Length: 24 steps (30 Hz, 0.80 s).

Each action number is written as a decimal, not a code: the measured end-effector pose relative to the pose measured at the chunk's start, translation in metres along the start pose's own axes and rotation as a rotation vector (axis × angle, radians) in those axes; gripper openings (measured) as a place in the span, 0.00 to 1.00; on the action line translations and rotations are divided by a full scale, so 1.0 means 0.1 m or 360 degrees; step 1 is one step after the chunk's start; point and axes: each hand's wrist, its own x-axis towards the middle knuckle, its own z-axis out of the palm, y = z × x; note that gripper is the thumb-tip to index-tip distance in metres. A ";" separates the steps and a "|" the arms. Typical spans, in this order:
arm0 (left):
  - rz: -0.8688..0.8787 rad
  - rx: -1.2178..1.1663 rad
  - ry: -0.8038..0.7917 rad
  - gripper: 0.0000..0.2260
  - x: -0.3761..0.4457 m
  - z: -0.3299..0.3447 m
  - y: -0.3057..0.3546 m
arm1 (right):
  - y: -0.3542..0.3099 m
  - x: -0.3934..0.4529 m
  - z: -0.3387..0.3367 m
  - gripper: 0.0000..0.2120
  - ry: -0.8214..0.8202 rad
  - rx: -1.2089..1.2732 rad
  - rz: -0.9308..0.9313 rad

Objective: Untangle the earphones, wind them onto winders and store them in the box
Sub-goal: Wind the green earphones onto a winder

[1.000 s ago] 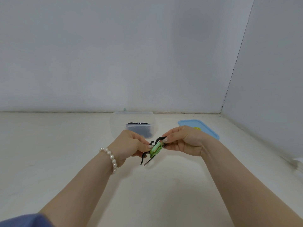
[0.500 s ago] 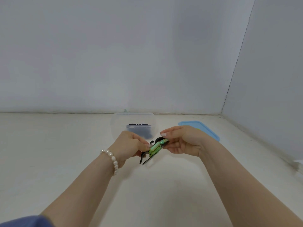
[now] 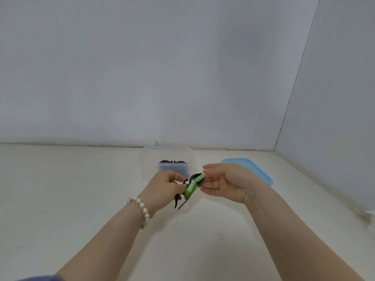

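Observation:
A black winder (image 3: 183,196) wrapped with a green earphone cable (image 3: 191,188) hangs above the table between my hands. My left hand (image 3: 164,187) grips its lower left side with curled fingers. My right hand (image 3: 223,181) is turned palm up and pinches the upper end of the green winding between thumb and fingers. Behind them stands the clear plastic box (image 3: 146,159), open, with a dark wound winder (image 3: 172,165) inside.
The blue box lid (image 3: 257,171) lies flat on the table to the right, behind my right hand, with something yellow just showing on it. Walls close the table at the back and on the right. A pearl bracelet (image 3: 141,207) circles my left wrist.
My right hand has rolled from palm down to palm up while holding the top of the winding. The winder has tilted a little; my left hand has stayed in place.

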 end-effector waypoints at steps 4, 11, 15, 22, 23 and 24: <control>-0.0127 -0.0046 -0.0262 0.06 -0.03 0.04 0.01 | 0.05 0.02 0.09 0.14 0.0116 -0.0220 -0.0211; -0.0071 -0.0365 -0.0321 0.09 -0.01 -0.02 0.05 | 0.06 0.06 0.15 0.15 0.0137 0.0067 -0.0482; 0.0036 -0.0172 -0.0207 0.09 0.21 -0.19 0.22 | -0.05 0.17 0.24 0.12 0.0214 -0.0078 -0.0668; 0.0545 0.0828 0.0043 0.07 0.90 -0.57 0.57 | -0.37 0.62 0.30 0.11 0.0379 -0.0791 -0.0883; 0.0557 0.0964 0.0031 0.08 0.98 -0.56 0.56 | -0.36 0.71 0.30 0.10 0.0432 -0.0910 -0.0855; 0.0560 0.1084 0.0012 0.08 1.04 -0.54 0.52 | -0.33 0.80 0.29 0.09 0.0469 -0.1052 -0.0812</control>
